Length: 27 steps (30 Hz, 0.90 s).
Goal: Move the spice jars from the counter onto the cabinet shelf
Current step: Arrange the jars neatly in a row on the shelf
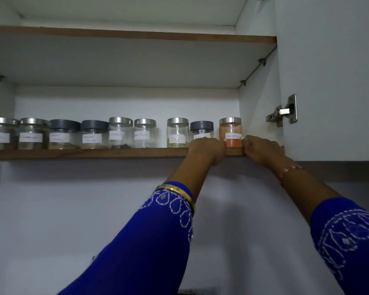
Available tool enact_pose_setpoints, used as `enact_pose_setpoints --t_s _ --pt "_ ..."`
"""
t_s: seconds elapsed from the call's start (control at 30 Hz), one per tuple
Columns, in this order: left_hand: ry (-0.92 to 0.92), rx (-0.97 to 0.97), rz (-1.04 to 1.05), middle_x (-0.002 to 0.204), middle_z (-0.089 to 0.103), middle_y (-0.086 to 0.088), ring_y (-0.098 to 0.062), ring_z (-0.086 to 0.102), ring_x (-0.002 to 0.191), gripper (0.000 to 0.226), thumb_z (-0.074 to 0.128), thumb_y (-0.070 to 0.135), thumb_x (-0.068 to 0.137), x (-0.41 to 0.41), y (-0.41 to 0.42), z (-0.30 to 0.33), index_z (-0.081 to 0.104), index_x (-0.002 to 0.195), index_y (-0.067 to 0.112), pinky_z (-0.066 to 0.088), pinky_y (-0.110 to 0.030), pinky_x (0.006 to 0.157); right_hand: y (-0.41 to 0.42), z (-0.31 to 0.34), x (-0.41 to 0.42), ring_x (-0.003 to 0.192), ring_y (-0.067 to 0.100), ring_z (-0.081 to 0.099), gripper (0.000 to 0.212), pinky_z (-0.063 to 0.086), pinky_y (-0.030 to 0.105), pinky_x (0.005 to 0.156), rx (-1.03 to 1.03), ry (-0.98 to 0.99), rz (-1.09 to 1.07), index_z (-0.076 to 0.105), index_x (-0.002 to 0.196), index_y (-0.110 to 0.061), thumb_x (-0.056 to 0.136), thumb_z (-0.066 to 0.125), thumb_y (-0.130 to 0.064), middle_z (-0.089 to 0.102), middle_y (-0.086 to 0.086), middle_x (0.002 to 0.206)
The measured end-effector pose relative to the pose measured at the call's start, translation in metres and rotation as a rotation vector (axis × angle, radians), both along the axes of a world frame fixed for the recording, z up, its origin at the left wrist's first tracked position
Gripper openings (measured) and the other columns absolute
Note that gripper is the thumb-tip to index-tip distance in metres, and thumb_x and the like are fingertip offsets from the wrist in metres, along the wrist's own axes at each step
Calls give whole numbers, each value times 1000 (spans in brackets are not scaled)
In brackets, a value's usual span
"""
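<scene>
A row of several labelled spice jars stands along the wooden cabinet shelf (94, 153). At the row's right end is a jar of orange-red powder (230, 130) with a silver lid. My left hand (207, 149) presses against its left side and my right hand (259, 149) against its right side, both at the shelf's front edge. The jar rests upright on the shelf between them. Just left of it stands a dark-lidded jar (201, 129), partly hidden by my left hand, then a silver-lidded jar (177, 133) with green contents.
The cabinet's right wall (258, 103) is close beside the orange jar, with the open door and its hinge (283, 111) further right. An upper shelf (136, 35) runs overhead. A small gap lies between two jars near the row's middle. White wall below.
</scene>
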State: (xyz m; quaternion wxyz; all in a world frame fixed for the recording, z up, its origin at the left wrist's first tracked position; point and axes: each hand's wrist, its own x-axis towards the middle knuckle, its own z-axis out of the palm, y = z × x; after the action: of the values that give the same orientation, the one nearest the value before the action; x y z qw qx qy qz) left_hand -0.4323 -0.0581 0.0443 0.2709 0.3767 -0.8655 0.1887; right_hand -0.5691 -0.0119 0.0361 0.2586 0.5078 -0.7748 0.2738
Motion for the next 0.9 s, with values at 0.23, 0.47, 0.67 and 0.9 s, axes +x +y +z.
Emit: enact_pose_setpoints --t_s 0.23,0.47,0.67,0.9 --pt "67 -109 -145 140 44 -12 -26 37 131 43 36 24 96 49 1 -33 35 136 8 15 -41 117 24 -32 21 141 34 23 58 21 49 115 77 163 -38 16 148 -8 99 28 -38 26 17 152" --pt "75 -54 -120 157 16 -12 -25 12 146 52 31 22 99 127 10 -54 18 147 7 3 -38 120 41 -53 80 145 34 12 61 14 49 117 72 363 -46 12 149 -7 99 31 -37 14 17 156" --pt "126 -75 -38 156 18 -14 -27 18 144 51 31 21 99 225 7 -48 21 146 5 7 -38 119 40 -49 158 146 32 10 62 13 49 117 39 376 22 12 149 -7 99 31 -38 14 16 157" --pt "159 -105 -12 152 27 -14 -27 24 142 47 34 18 97 337 2 -42 29 142 5 12 -40 118 28 -37 265 147 31 6 63 8 49 119 42 383 62 10 149 -6 100 29 -38 9 16 158"
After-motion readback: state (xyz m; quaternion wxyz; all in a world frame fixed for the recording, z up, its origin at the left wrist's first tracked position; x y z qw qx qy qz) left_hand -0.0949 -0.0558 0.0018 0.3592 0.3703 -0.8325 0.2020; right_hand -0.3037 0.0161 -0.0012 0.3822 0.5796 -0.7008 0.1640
